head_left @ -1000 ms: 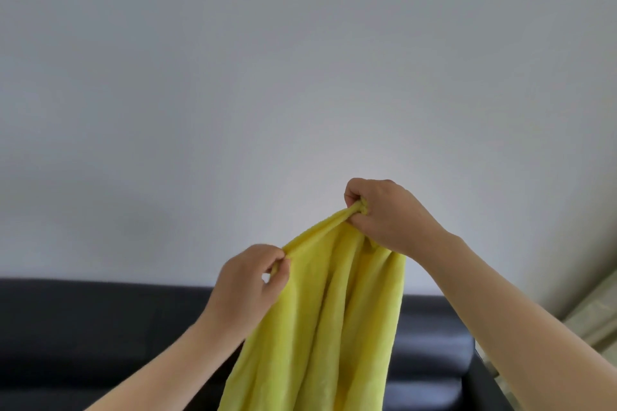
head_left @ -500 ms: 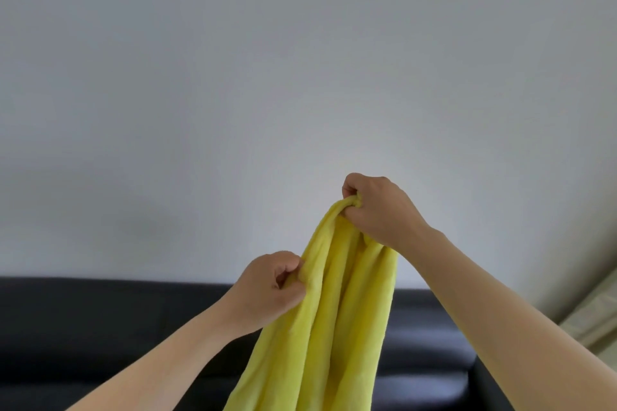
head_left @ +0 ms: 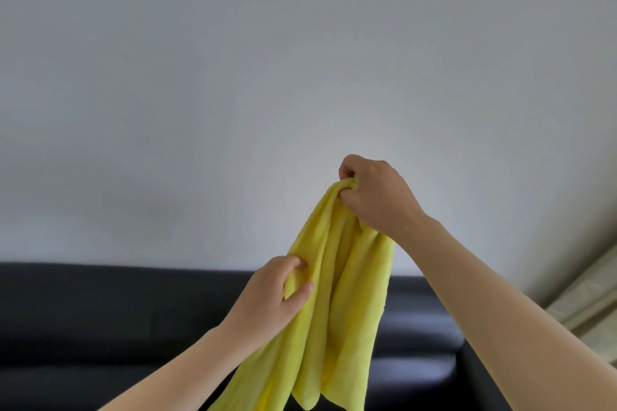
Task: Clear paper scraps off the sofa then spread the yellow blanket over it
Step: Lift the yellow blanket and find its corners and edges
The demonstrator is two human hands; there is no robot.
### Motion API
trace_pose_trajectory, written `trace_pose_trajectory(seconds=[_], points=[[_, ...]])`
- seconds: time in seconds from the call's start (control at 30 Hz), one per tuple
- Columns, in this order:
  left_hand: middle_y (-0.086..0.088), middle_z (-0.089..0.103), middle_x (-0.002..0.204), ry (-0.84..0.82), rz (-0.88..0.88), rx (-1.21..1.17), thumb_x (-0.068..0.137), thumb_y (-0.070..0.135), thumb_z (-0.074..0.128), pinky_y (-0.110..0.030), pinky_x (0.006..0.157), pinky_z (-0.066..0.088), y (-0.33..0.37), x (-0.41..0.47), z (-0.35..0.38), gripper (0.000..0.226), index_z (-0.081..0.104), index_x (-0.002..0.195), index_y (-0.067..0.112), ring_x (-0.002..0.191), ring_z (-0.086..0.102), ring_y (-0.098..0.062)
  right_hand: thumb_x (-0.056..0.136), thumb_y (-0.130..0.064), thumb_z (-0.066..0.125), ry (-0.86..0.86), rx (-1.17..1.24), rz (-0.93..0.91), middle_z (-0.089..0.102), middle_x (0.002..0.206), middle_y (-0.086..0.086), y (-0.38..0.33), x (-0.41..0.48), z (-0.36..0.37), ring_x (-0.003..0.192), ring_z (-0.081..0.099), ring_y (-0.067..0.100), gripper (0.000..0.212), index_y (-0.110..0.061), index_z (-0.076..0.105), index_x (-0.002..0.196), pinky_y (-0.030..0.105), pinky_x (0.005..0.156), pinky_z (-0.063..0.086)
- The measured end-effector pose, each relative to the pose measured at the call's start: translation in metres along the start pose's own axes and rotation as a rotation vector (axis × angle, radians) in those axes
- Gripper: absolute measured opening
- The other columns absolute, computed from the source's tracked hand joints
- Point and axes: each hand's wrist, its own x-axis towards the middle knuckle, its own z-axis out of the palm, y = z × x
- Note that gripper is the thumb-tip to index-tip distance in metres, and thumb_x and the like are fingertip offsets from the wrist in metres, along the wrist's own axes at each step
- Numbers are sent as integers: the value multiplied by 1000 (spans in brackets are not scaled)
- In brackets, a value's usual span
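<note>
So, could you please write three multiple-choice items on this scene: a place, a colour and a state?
1. Where does the right hand grip the yellow blanket? A. its top end B. its bottom hem C. nowhere
2. What colour is the sofa? A. red B. white C. black
3. How is the blanket? A. spread flat B. hanging bunched C. folded square
Answers: 1 A, it clutches the highest bunch, above the left hand; 2 C, its cushions look black; 3 B, it droops in folds from both hands.

The yellow blanket (head_left: pixel 337 327) and the sofa (head_left: pixel 117 317) both run off the bottom edge
</note>
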Motion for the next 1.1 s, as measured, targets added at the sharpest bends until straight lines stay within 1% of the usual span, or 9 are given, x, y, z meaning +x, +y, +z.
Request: trace_pose_trajectory(seconds=[0.13,0.2,0.33,0.5,0.6,0.73,0.87,1.0,1.1], points=[[4,64,115,56,-33,-68,92,50,44,-26,89,50,-8,0,4,55,46,138,22,101,62,-13,78,-10,51,-5,3,-5,49,68,-10,2,-3,-4,65,44,12,14,-23,49,84,26,51,29],[14,59,124,6,-40,-165,91,50,44,-25,99,47,-8,-1,6,51,49,136,26,113,57,-2,77,-9,51,-9,11,-15,48,66,-10,1,-4,-4,62,43,9,14,-22,49,84,26,51,29],[18,61,105,-109,-57,-246,86,54,51,-20,87,46,-9,-1,11,27,61,103,36,100,56,4,77,-9,51,-12,17,-20,48,65,-10,-3,-4,-2,61,43,7,14,-20,51,85,25,50,28],[19,50,132,-162,-122,-351,84,62,50,-25,105,41,-6,-2,19,58,46,134,32,122,47,4,77,-9,51,-22,31,-5,48,66,-10,-3,-6,3,61,43,7,14,-20,51,85,26,51,29],[14,63,118,-215,-150,-466,81,62,58,-30,97,50,-1,3,15,49,59,118,30,109,60,-2,77,-9,51,-20,36,-7,48,66,-11,-1,-7,3,61,43,7,13,-20,51,85,26,51,30],[17,70,96,-350,-152,-556,81,50,63,-22,80,53,10,-1,11,29,70,93,25,93,67,-4,76,-8,51,-23,32,10,50,68,-10,4,-8,4,62,44,8,14,-20,51,84,26,52,32],[-7,67,96,-469,-117,-361,73,68,63,-36,81,56,-4,-11,18,68,66,89,2,89,66,-21,76,-8,51,-27,25,52,51,68,-10,12,-8,9,60,44,7,15,-21,52,83,25,51,31],[6,69,103,-587,-133,-109,74,66,57,-31,87,56,-16,-24,34,57,68,105,19,91,66,-6,75,-8,51,2,48,75,55,72,-8,11,-7,12,65,49,11,17,-20,55,86,26,52,36],[-6,69,87,-518,-158,3,79,62,53,-35,76,58,-21,-27,43,55,65,89,9,77,67,-16,75,-7,51,30,68,67,55,71,-7,7,-7,11,64,49,12,17,-20,55,85,26,52,35]])
